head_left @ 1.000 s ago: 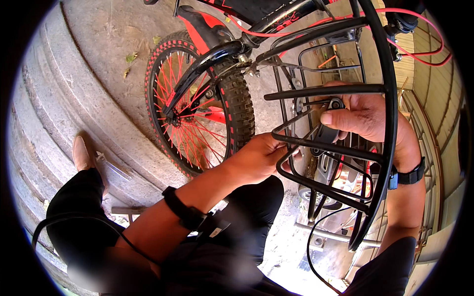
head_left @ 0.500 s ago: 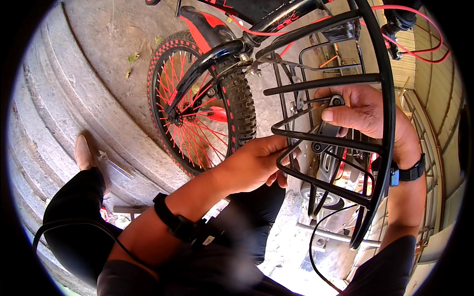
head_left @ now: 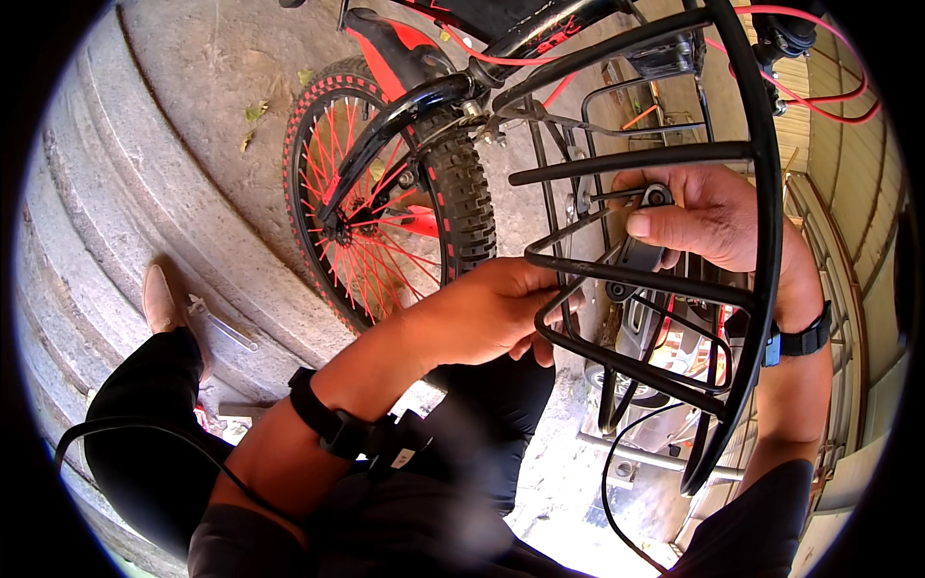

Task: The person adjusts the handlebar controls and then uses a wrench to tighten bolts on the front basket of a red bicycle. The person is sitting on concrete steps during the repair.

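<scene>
My right hand (head_left: 718,222) is closed on a black folding hex key tool (head_left: 637,252), its thumb over the body and a slim key extended toward a bracket inside the black metal rack (head_left: 718,289). My left hand (head_left: 491,308) is at the rack's left side, lower than the right, with fingers curled at the bars; what they pinch is hidden. Behind the rack stands a black-and-red bicycle, with its red-spoked front wheel (head_left: 358,231) left of my hands and red cables (head_left: 829,100) looping at upper right.
A silver wrench (head_left: 224,323) lies on the ridged concrete (head_left: 125,212) beside my left foot (head_left: 162,297). A silver tube (head_left: 665,460) crosses below the rack. A corrugated metal wall (head_left: 848,193) curves along the right edge. A dry leaf (head_left: 254,113) lies near the wheel.
My left hand and forearm have shifted slightly left, and its lower fingers show more below the bars. My right hand keeps hold of the tool in nearly the same place.
</scene>
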Motion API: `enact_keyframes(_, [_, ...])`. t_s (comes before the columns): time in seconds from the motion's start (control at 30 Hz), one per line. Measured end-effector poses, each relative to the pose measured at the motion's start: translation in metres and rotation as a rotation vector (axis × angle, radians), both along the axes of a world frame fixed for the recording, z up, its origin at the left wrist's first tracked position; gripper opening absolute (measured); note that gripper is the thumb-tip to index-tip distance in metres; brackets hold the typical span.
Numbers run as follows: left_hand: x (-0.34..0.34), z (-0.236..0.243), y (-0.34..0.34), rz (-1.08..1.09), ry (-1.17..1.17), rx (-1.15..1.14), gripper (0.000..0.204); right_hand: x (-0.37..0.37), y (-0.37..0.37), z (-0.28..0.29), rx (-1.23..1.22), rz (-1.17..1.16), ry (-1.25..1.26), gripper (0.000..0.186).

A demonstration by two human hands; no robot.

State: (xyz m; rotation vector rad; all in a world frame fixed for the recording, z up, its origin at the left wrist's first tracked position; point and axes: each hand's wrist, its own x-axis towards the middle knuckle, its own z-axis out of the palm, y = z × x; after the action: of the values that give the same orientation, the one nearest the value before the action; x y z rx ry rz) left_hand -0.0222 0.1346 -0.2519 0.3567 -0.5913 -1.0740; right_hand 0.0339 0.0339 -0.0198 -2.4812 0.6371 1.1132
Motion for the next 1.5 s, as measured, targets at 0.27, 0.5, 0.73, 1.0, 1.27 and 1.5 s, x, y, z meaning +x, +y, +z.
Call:
enact_keyframes(0.27, [0.000,-0.003,0.006,-0.087,-0.001,-0.082,0.024,0.000,0.001,0.001,-0.015,-0.009,0.015,0.027])
enact_keyframes(0.5, [0.000,-0.003,0.009,-0.103,0.080,-0.108,0.021,0.000,0.008,0.001,-0.012,-0.039,0.006,0.027])
enact_keyframes(0.73, [0.002,-0.007,0.007,-0.061,0.082,-0.107,0.022,0.000,0.005,0.000,-0.005,-0.010,-0.004,0.027])
enact_keyframes(1.0, [0.010,-0.003,0.013,-0.091,0.072,-0.099,0.027,0.000,0.002,0.000,-0.013,-0.009,0.004,0.021])
enact_keyframes(1.27, [0.025,-0.011,0.018,-0.172,0.024,-0.097,0.027,0.002,0.000,-0.001,-0.022,-0.010,0.022,0.018])
enact_keyframes(1.5, [0.021,0.000,0.018,-0.082,-0.018,-0.023,0.025,0.000,0.003,0.000,-0.020,-0.014,0.010,0.019])
